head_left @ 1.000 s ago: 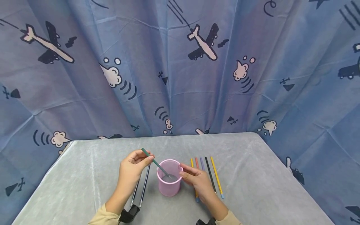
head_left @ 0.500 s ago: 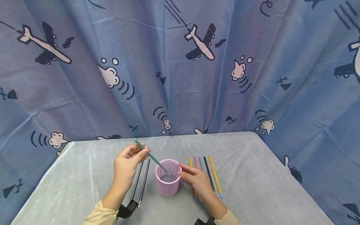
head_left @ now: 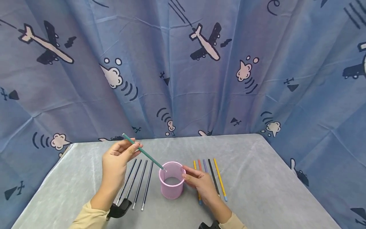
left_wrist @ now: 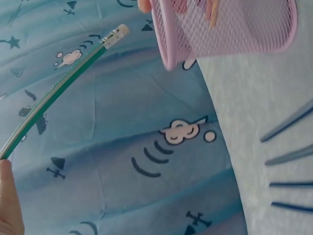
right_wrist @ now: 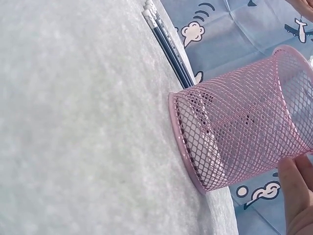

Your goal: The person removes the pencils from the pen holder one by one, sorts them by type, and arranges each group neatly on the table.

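My left hand [head_left: 115, 162] pinches a green pencil [head_left: 146, 155] between thumb and fingers, left of a pink mesh pencil cup [head_left: 172, 191]. The pencil slants down to the right, and its white eraser end lies over the cup's left rim. In the left wrist view that eraser [left_wrist: 122, 30] stands apart from the cup's mouth [left_wrist: 168, 44]. The cup is upright on the table, with nothing seen inside. Thumb and fingers of my right hand [head_left: 204, 186] hold its right side at the rim; the right wrist view shows the fingers [right_wrist: 292, 183] against the mesh.
Several dark blue pencils [head_left: 147, 184] lie in a row left of the cup. To its right lie several coloured ones, among them a black pencil [head_left: 213, 176] and a yellow pencil [head_left: 220, 179], partly behind the right hand. A patterned blue curtain [head_left: 183, 79] hangs behind the grey-white table [head_left: 257, 178].
My left hand has drawn the green pencil up and left, so its eraser end has risen from inside the cup to the rim. More dark blue pencils show. The right hand stays put.
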A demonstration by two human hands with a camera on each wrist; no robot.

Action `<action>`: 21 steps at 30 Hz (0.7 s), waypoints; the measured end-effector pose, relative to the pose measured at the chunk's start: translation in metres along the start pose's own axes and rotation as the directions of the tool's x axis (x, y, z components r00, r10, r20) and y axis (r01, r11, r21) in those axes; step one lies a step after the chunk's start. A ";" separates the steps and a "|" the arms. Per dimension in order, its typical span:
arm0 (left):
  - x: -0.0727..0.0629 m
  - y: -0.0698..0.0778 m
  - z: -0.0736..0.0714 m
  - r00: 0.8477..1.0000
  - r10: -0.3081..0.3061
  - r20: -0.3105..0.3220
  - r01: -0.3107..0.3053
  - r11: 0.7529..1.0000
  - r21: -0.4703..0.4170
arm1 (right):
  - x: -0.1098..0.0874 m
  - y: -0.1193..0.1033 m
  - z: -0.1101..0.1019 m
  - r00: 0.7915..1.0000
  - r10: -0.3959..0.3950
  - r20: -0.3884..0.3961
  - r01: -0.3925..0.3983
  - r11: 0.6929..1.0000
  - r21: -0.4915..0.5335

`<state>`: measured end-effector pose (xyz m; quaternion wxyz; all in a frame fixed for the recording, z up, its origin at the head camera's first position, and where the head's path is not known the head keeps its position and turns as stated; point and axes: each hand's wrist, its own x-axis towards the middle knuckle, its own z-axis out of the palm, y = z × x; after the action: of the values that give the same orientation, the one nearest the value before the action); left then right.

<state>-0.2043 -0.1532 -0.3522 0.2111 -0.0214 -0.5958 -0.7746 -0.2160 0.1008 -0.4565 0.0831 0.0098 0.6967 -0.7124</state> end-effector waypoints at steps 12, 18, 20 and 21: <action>0.023 0.009 -0.024 0.998 0.056 -0.029 -0.055 0.998 0.035 | 0.000 0.001 0.000 1.000 0.002 -0.001 -0.002 1.000 0.023; 0.030 0.010 -0.033 1.000 0.029 0.010 -0.030 0.994 0.107 | 0.001 0.001 0.000 1.000 0.009 0.004 -0.009 1.000 0.019; 0.032 0.010 -0.036 0.999 0.024 0.046 -0.031 0.988 0.149 | 0.002 0.001 0.000 1.000 0.009 0.005 -0.010 1.000 0.019; 0.033 0.010 -0.038 0.998 0.020 0.066 -0.031 0.985 0.170 | 0.002 0.001 0.000 1.000 0.008 0.005 -0.008 1.000 0.017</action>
<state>-0.2226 -0.2008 -0.3446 0.2027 -0.0356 -0.6662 -0.7168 -0.2174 0.1009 -0.4581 0.0875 0.0117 0.6902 -0.7182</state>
